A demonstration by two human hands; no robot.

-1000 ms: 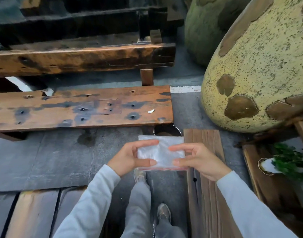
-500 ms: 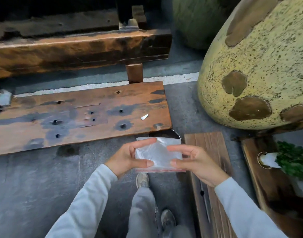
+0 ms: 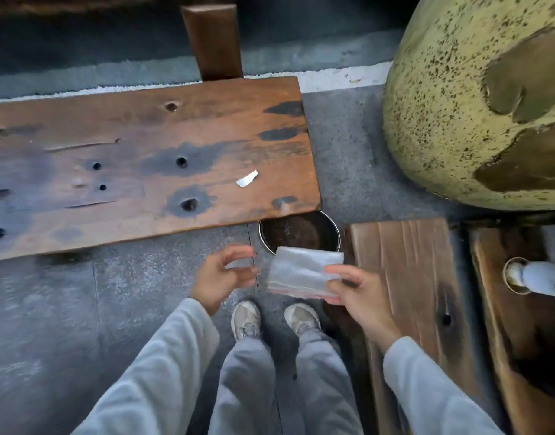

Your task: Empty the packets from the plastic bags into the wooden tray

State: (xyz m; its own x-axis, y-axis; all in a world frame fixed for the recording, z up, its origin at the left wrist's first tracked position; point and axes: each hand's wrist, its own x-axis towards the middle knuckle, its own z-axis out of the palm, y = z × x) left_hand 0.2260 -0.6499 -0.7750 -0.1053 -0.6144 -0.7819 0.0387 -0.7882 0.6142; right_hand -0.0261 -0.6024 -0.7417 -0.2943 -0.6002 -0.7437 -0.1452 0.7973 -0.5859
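Note:
My right hand (image 3: 353,290) pinches the right edge of a clear plastic zip bag (image 3: 296,273) with a pink seal strip, held flat above the floor in front of me. To its left, my left hand (image 3: 221,276) is off the bag, fingers spread and curled, holding nothing. Just beyond the bag a round metal bin (image 3: 301,230) with a dark inside stands on the floor, half under the bench. I cannot tell what is inside the bag. No wooden tray shows clearly.
A worn wooden bench (image 3: 144,164) with holes and a white scrap (image 3: 247,178) spans the left. A large yellow speckled jar (image 3: 477,105) stands at the right. Wooden planks (image 3: 408,277) and a white vase with greenery (image 3: 540,276) lie at right. My shoes (image 3: 246,318) stand on grey floor.
My left hand has let go of the bag and drawn away to the left. The right hand now holds it alone. My view has tilted down and come closer to the bench.

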